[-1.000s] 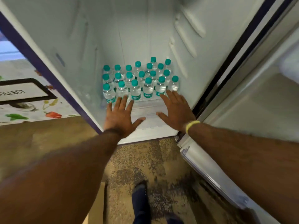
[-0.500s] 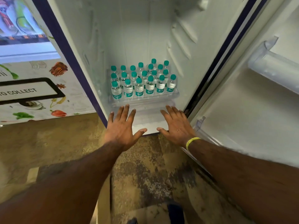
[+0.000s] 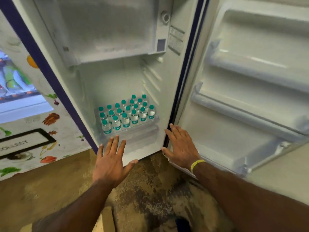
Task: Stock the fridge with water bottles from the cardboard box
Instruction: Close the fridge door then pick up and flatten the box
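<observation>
Both hands empty, fingers spread wide: left hand point(image 3: 109, 162) lower centre, right hand point(image 3: 181, 147) by the open fridge point(image 3: 117, 81) door edge. Water bottles point(image 3: 127, 114) packed on its bottom shelf, frame centre.

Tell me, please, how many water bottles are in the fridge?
20 water bottles, all upright in one tight cluster on the lowest shelf of the fridge; others behind may be hidden.

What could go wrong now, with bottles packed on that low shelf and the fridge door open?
The front water bottles stand at the shelf edge; a nudge from the left hand might topple one out. The right hand lies by the hinge seam of the open door, so its fingers could get pinched if it swings.
</observation>
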A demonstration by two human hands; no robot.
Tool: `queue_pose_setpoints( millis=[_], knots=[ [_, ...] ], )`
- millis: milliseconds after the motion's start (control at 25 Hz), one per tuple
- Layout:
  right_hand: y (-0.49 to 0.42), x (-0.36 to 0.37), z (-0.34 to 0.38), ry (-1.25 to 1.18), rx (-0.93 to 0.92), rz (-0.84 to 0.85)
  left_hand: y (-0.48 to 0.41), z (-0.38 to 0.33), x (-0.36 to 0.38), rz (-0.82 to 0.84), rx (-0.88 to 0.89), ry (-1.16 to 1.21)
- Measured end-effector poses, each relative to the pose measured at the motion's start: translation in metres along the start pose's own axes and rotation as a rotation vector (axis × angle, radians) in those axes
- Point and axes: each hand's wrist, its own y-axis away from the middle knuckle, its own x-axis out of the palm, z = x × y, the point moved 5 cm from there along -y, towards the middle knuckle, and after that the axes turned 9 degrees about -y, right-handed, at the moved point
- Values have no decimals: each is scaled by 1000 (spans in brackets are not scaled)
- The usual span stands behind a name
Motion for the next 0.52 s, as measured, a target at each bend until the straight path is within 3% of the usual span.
queue_pose_setpoints(
  millis=[520],
  knots=[
    [102, -174, -56, 143, 219, -224, -28, -70, -147, -240, 327, -27]
  ],
)
